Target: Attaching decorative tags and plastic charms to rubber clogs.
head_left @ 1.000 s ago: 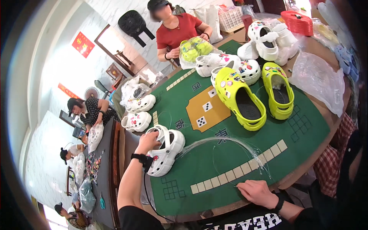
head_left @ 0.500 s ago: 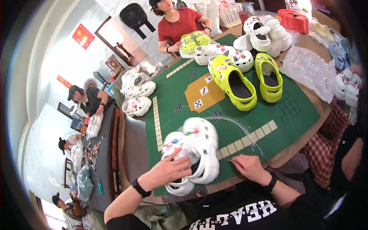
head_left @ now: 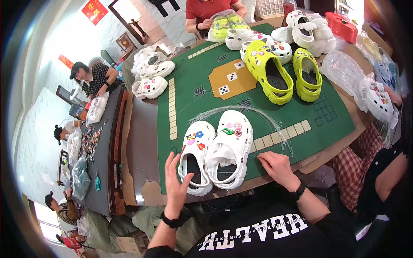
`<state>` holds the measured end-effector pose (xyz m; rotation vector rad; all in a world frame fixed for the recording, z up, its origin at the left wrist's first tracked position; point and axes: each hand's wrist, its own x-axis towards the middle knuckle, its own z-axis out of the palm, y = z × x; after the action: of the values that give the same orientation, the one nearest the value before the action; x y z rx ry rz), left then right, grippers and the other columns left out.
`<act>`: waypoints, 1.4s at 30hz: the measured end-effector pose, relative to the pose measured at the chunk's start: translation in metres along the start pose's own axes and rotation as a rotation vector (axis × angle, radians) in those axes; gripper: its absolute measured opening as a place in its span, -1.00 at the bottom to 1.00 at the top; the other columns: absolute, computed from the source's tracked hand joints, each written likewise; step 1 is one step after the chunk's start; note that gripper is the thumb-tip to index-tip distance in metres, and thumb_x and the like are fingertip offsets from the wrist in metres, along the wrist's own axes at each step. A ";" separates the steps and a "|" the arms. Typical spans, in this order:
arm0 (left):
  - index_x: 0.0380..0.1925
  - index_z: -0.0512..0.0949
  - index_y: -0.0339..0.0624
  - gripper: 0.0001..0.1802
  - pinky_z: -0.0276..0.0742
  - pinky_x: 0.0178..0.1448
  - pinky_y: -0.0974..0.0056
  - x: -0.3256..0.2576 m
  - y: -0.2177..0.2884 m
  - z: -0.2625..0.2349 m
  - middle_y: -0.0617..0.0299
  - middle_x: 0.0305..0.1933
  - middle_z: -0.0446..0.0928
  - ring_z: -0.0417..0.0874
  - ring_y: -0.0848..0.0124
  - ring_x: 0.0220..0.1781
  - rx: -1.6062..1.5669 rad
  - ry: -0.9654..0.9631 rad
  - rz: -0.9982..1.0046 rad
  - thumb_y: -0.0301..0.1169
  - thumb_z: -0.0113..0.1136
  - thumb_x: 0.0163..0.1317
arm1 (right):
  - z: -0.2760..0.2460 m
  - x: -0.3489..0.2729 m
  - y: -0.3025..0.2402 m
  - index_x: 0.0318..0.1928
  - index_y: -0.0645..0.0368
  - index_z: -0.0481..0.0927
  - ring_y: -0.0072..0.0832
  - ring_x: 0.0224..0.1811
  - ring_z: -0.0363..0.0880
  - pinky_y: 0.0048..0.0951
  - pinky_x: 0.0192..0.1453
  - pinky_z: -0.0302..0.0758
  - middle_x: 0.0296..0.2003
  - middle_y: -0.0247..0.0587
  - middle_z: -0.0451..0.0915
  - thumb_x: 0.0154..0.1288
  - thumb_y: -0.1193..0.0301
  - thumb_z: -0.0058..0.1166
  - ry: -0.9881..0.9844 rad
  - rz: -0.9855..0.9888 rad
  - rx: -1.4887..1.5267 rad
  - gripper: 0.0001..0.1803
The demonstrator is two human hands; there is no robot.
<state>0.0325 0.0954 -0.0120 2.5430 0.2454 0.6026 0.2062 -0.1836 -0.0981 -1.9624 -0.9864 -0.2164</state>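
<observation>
A pair of white clogs with colourful charms stands on the green mat (head_left: 180, 112) in front of me, toes pointing away. The left clog (head_left: 202, 129) leans against the right clog (head_left: 235, 144), which has crumpled white stuffing inside. My left hand (head_left: 175, 185) is open, fingers spread, beside the left clog's heel. To the right of the pair, my right hand (head_left: 277, 168) is closed in a pinch at the mat's near edge, with a thin clear thread at the fingertips. A bundle of clear plastic threads (head_left: 272, 117) curves across the mat behind the clogs.
Two lime-green clogs (head_left: 269, 73) stand farther back, near several white clogs (head_left: 303, 32). More white clogs (head_left: 150, 87) sit at the left edge. A clear plastic bag (head_left: 342, 69) lies at right. Across the table, a person in red (head_left: 206, 13) handles bagged green clogs (head_left: 228, 26).
My left hand has let go of the white clogs and opened beside them. The clogs now stand side by side on the mat. My right hand stays pinched at the mat's edge.
</observation>
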 end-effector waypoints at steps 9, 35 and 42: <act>0.28 0.36 -0.36 -0.54 0.19 0.43 0.23 -0.011 -0.009 0.029 0.02 0.34 0.38 0.38 0.26 0.36 -0.882 0.237 -0.420 -0.54 0.04 0.38 | 0.000 0.001 -0.005 -0.12 0.22 0.59 -0.27 -0.42 0.64 -0.37 -0.33 0.54 -0.39 -0.16 0.63 0.30 0.55 0.08 0.030 -0.034 0.063 -0.85; 0.46 0.15 -0.05 -0.47 0.36 -0.68 0.52 -0.074 0.053 0.064 0.17 -0.40 0.60 0.51 0.57 -0.71 -1.339 -0.211 -0.528 -0.32 -0.16 0.53 | 0.016 0.078 -0.101 -0.15 0.26 0.55 -0.58 -0.44 0.65 -0.58 -0.32 0.51 -0.46 -0.12 0.69 0.33 0.54 0.09 -0.525 0.201 0.494 -0.89; 0.40 0.20 -0.12 -0.52 0.53 -0.50 0.49 -0.060 0.052 0.065 0.09 -0.14 0.61 0.64 0.49 -0.51 -1.516 -0.134 -0.529 -0.30 -0.16 0.54 | 0.003 0.104 -0.111 -0.29 0.24 0.64 -0.45 -0.44 0.59 -0.46 -0.33 0.47 -0.40 -0.19 0.62 0.20 0.55 0.15 -0.530 -0.187 0.042 -0.93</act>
<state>0.0122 0.0054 -0.0574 0.9775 0.2476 0.2060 0.1962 -0.0927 0.0235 -1.9268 -1.5022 0.2349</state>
